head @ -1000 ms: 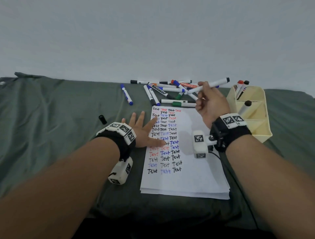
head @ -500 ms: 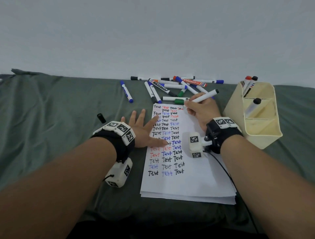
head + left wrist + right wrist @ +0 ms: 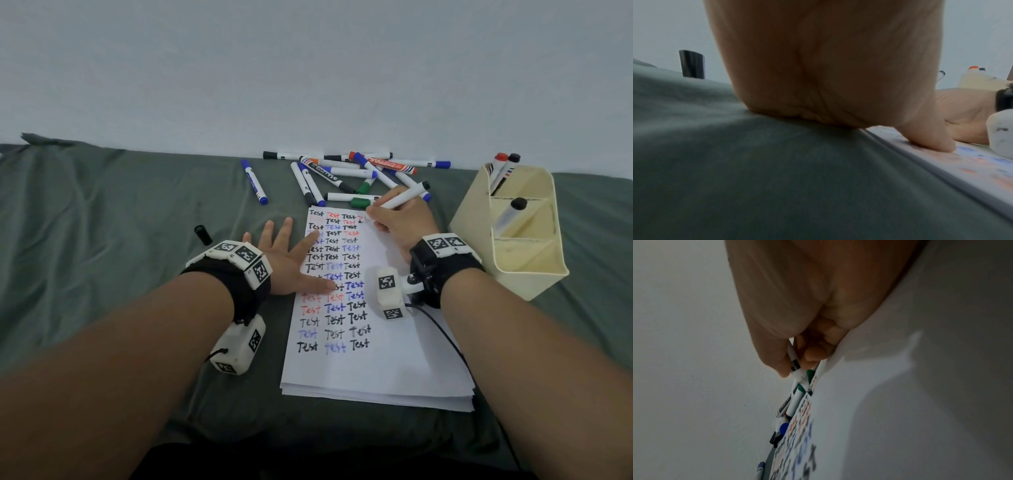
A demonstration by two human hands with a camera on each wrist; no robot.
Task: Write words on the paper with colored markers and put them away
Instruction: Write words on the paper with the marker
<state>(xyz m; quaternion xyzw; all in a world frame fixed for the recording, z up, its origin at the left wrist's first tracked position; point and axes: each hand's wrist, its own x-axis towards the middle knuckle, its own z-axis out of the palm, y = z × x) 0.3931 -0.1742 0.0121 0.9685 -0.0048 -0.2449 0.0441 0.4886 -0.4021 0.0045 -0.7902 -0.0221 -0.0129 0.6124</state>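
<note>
The right hand (image 3: 402, 224) grasps a black marker (image 3: 404, 198) in a pen grip at the paper's (image 3: 387, 359) far right corner, the tip touching the sheet beside the top row of words. The marker's long axis slants from that tip up and away to the right, its butt toward the cream organizer (image 3: 534, 274). The left hand (image 3: 291, 260), released and fingers spread, presses the paper's left edge flat.

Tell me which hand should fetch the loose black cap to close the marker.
Left. The left hand lies flat by the black cap, thumb on the paper; the right hand grips the marker.
</note>
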